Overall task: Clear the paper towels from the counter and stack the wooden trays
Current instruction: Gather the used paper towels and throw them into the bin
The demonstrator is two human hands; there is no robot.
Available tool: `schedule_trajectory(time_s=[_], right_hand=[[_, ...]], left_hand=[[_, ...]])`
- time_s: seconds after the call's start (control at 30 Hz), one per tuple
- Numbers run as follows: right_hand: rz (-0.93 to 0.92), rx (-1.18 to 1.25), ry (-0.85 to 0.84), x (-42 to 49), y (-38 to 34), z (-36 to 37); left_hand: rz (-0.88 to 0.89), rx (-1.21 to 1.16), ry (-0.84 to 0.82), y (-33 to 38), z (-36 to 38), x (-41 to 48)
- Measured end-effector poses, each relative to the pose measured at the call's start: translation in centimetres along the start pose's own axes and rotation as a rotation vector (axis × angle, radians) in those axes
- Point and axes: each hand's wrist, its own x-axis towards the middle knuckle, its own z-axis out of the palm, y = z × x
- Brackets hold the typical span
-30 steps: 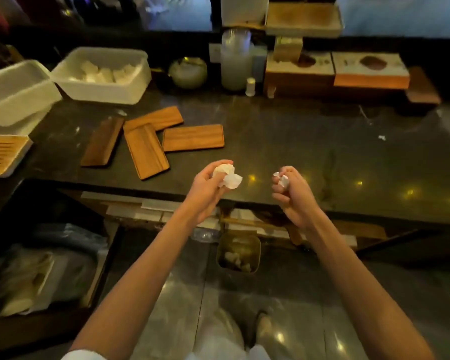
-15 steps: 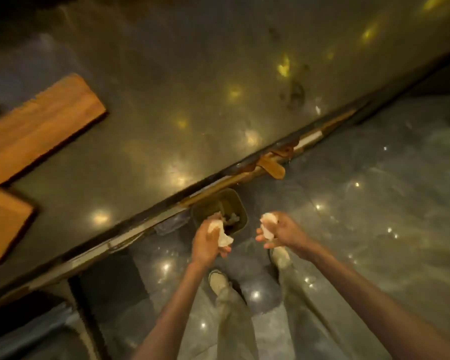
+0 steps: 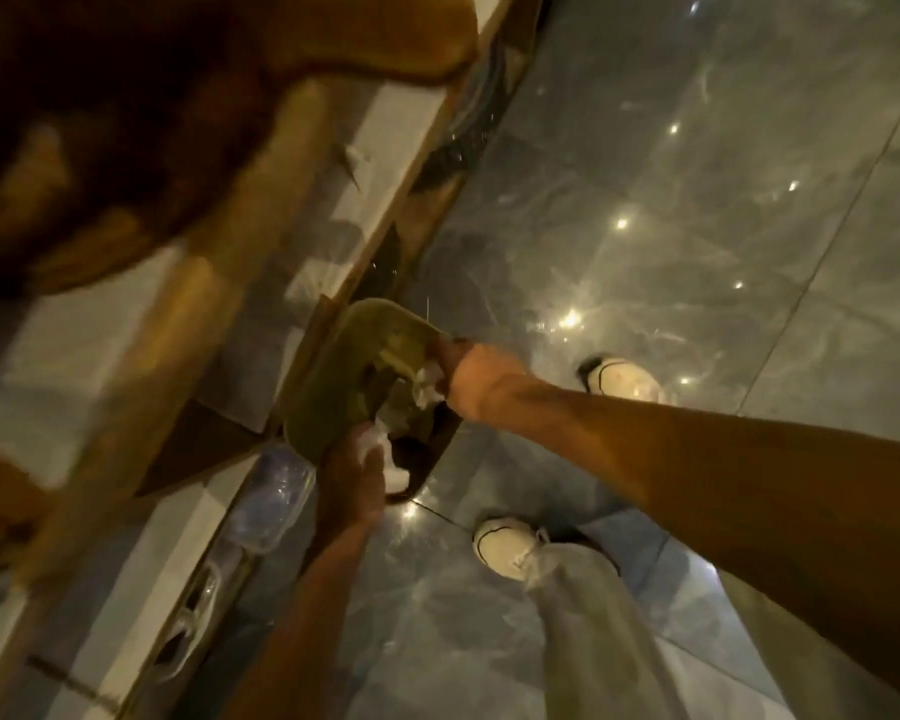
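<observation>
The view points steeply down at the floor under the counter. A small olive-green bin stands on the floor below the counter edge. My left hand is at the bin's near rim, closed on a crumpled white paper towel. At the bin's far rim, my right hand grips a second white paper towel. Both wads hang over the bin's opening. The wooden trays and the countertop are out of view.
The counter's wooden front edge and lower shelf run diagonally across the left. Clear plastic bottles lie beside the bin. My white shoes stand on the glossy grey tiled floor to the right.
The camera has tilted from the countertop down to the floor. Both hands have dropped with their paper towels from counter height to the bin's opening.
</observation>
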Motion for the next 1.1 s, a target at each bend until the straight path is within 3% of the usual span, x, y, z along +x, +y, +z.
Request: schedule_trajectory(time_s=[0.27,0.43,0.6,1.1], right_hand=[[-0.109,0.029,0.010,6.0,1.7,4.6],[-0.171,0.125,-0.003,3.8,2.6,3.7],[-0.118,-0.009,0.030,-2.0,2.0,-1.5],[-0.465,-0.033,0.218,-28.8,-3.6,-21.6]], left_hand=[[0.004,0.158,0.040,-2.3,2.7,8.0],[0.012,0.217,0.013,-1.8,1.2,6.9],[0.079,0.184,0.026,1.6,-1.9,0.3],[0.106,0.373,0.235,23.1,-13.3,-27.9]])
